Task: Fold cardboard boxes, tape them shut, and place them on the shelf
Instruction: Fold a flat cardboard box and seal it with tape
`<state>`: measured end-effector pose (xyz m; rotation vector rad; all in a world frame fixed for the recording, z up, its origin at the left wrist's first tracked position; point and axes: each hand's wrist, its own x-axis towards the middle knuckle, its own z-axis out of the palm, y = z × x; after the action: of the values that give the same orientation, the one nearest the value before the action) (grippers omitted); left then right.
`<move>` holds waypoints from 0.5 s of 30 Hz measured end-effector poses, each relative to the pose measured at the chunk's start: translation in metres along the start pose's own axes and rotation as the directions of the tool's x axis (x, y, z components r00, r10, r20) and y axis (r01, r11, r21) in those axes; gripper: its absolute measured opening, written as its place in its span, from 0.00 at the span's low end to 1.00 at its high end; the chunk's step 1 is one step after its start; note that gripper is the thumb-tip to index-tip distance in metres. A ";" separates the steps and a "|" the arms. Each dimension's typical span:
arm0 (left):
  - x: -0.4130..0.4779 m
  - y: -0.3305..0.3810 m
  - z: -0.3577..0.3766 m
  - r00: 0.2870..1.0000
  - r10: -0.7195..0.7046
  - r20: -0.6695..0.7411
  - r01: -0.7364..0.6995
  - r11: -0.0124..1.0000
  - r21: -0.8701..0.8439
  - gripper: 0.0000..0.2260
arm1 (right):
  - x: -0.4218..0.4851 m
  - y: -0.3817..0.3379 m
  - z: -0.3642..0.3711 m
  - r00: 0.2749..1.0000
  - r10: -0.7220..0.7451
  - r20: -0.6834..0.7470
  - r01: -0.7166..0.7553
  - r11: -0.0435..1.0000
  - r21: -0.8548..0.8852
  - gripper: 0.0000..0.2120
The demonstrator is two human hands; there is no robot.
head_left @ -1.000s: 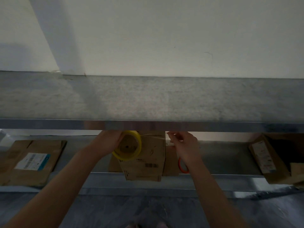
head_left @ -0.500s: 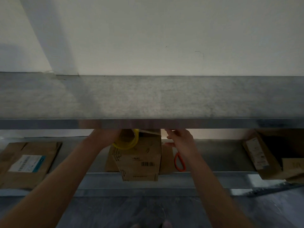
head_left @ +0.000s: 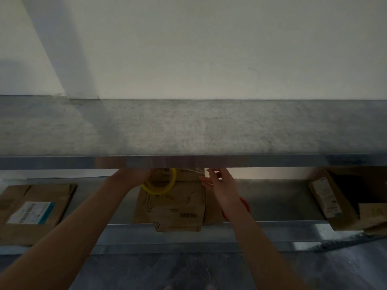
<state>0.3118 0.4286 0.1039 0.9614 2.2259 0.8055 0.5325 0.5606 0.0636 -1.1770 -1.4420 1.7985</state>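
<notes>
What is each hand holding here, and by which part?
Left hand grips the yellow tape roll at its upper left rim; right hand pinches the tape's pulled-out end.

Both our arms reach forward, hands level.
Our left hand (head_left: 134,176) is curled shut, its fingers partly hidden; our right hand (head_left: 222,185) pinches thumb against fingers (head_left: 206,181), wrist bent slightly.

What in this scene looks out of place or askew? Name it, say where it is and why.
The box being taped sits skewed, its near end jutting past the lower shelf's front edge. The opened box at far right lies tilted, also overhanging. The left hand holds the yellow tape roll; the right hand pinches the strip.
</notes>
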 end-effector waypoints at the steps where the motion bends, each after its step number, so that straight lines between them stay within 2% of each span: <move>1: -0.008 0.009 -0.001 0.999 0.004 -0.032 -0.004 1.000 -0.011 0.14 | 0.001 0.000 0.000 1.000 -0.008 0.004 0.008 1.000 -0.018 0.02; 3: -0.019 0.020 0.000 0.994 -0.016 -0.111 0.008 0.997 -0.072 0.17 | 0.001 0.000 0.000 0.999 -0.025 0.021 0.026 0.998 -0.055 0.02; 5: -0.028 0.024 -0.001 0.996 -0.006 -0.088 -0.002 0.996 -0.088 0.14 | 0.003 -0.001 0.000 0.999 -0.023 0.033 0.026 0.997 -0.073 0.03; 6: -0.031 0.023 -0.001 0.999 0.003 -0.037 0.002 0.992 0.123 0.16 | 0.003 -0.001 0.000 0.999 -0.016 0.036 0.018 0.997 -0.070 0.04; 7: -0.036 0.023 -0.002 1.000 -0.004 0.012 -0.001 0.920 0.391 0.22 | 0.003 -0.002 -0.001 0.999 -0.013 0.043 0.015 0.998 -0.066 0.05; 8: -0.037 0.020 -0.003 1.000 -0.005 0.027 -0.010 0.829 0.560 0.23 | 0.002 -0.002 -0.001 0.998 -0.016 0.053 0.020 0.997 -0.070 0.06; 9: -0.036 0.019 -0.005 0.999 -0.001 0.037 -0.022 0.783 0.622 0.23 | 0.001 -0.001 -0.002 0.998 -0.025 0.059 0.030 0.996 -0.086 0.06; 11: -0.038 0.019 -0.010 0.994 -0.013 0.105 -0.055 0.783 0.619 0.24 | -0.001 0.000 -0.002 0.997 -0.051 0.056 0.057 0.992 -0.109 0.05; 12: -0.038 0.019 -0.011 0.988 -0.025 0.149 -0.066 0.817 0.573 0.27 | -0.002 0.001 -0.002 0.997 -0.059 0.050 0.064 0.991 -0.115 0.03; 15: -0.033 0.019 -0.014 0.956 -0.092 0.279 -0.059 0.870 0.490 0.40 | -0.003 0.004 -0.003 0.997 -0.060 0.047 0.064 0.992 -0.106 0.04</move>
<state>0.3290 0.4094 0.1354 1.2025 2.2021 0.0523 0.5366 0.5588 0.0609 -1.1388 -1.6002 1.7329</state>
